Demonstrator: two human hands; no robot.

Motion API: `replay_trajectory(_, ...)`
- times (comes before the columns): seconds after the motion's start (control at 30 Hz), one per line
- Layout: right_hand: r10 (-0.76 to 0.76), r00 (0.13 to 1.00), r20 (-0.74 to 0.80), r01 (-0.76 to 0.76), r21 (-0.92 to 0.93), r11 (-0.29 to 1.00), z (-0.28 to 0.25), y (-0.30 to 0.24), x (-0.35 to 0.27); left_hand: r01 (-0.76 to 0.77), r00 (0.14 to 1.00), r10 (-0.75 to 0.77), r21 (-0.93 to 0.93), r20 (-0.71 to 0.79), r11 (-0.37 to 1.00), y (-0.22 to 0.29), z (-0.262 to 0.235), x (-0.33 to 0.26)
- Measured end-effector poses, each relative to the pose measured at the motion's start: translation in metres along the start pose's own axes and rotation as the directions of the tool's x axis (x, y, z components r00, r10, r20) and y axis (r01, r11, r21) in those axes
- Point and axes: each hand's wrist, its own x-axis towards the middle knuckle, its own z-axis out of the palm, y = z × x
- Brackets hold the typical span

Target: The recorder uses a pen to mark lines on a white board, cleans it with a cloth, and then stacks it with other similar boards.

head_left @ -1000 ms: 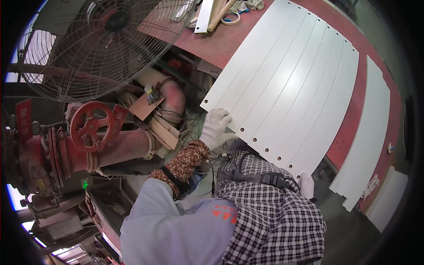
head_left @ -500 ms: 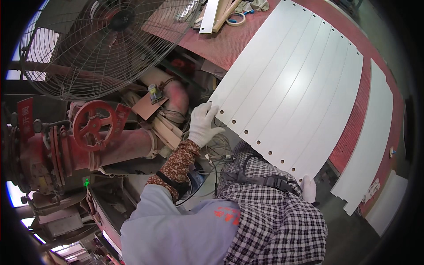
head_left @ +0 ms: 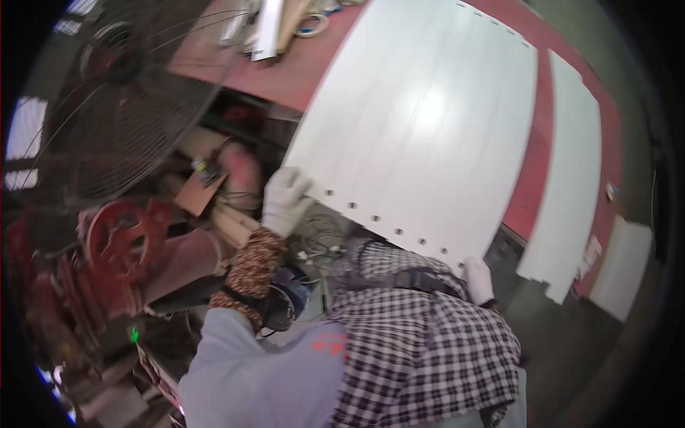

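A large white panel (head_left: pixel 407 150) with faint lengthwise lines lies slanting over a red table, its near edge overhanging toward my waist. A row of dark-rimmed holes runs along that near edge. My left hand (head_left: pixel 284 201), in a white glove, is closed on the panel's near left corner, fingers on top. At the near right corner my right hand (head_left: pixel 478 281), also white-gloved, is closed round the edge close to the last hole. The undersides of both grips are hidden.
Right of the panel, a narrow white board (head_left: pixel 567 178) lies on the red table (head_left: pixel 528 192). Wood strips and a tape roll (head_left: pixel 312 26) lie at the far left. A large wire fan (head_left: pixel 121 107) and a red pipe with a handwheel (head_left: pixel 118 241) stand left; cables (head_left: pixel 321 239) hang below.
The whole view has shifted and blurred, with the panel and table now further left in the picture. Both hands keep their hold on the panel's near corners.
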Motion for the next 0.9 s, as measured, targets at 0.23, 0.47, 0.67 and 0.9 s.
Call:
replay_trajectory(0.23,0.329,0.940,0.093,-0.341,0.291,0.894,0.012,-0.052,-0.022,0.005,1.000,-0.005,0.045,0.003,0.999,-0.009,0.004,-0.010)
replay_trajectory(0.47,0.278,0.956,0.096,-0.292,0.429,0.854,0.018,-0.040,-0.020,0.094,0.995,-0.095,0.025,0.014,0.995,-0.005,0.007,-0.014)
replay_trajectory(0.67,0.287,0.953,0.097,-0.297,0.483,0.824,0.030,-0.048,-0.019,0.098,0.995,-0.098,0.024,0.024,0.995,-0.010,0.005,-0.005)
replay_trajectory(0.9,0.292,0.953,0.078,-0.286,0.537,0.793,0.034,-0.064,-0.024,0.070,0.997,-0.071,0.033,0.041,0.997,-0.023,0.003,-0.002)
